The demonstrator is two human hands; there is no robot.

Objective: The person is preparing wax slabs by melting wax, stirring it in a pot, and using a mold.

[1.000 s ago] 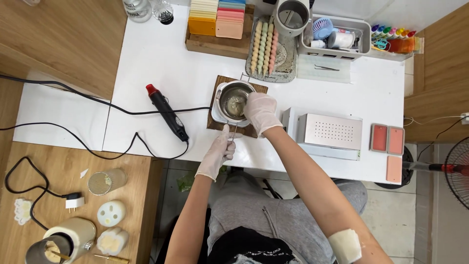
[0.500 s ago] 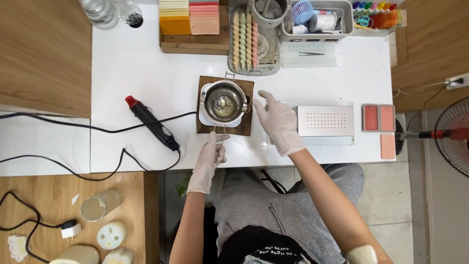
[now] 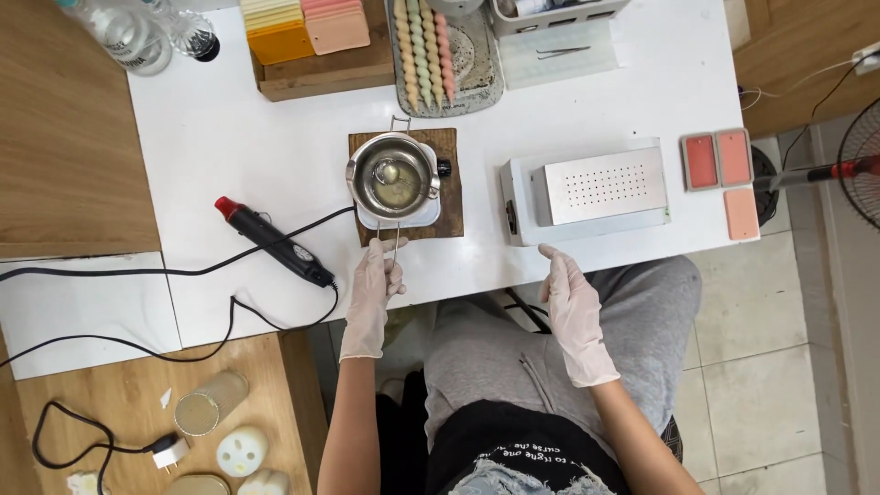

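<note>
- The left hand [image 3: 374, 286], in a pale glove, is closed around the thin wire handle [image 3: 394, 240] of a small metal pot [image 3: 394, 174] at the near edge of the white table [image 3: 238, 156]
- The metal pot sits on a white base on a dark wooden board [image 3: 449, 197], about mid-table; it holds a pale liquid with a spoon-like piece resting in it
- The right hand [image 3: 576, 307], also gloved, is released and holds nothing, fingers loosely spread just past the near table edge, over the person's grey-trousered lap
- Just far of the right hand stands a white box with a perforated metal top [image 3: 596, 188], right of the pot and apart from it
- Left of the pot lies a black heat gun with a red tip [image 3: 273, 241], its cord running off to the left
- At the far side are a tray of beaded candles in soft colours [image 3: 423, 46] and stacked yellow and pink slabs [image 3: 307, 26] on a wooden block
- Red and pink rectangular moulds [image 3: 720, 160] lie at the table's right end
- On the wooden floor near left are a glass jar on its side [image 3: 209, 403] and pale round pieces
</note>
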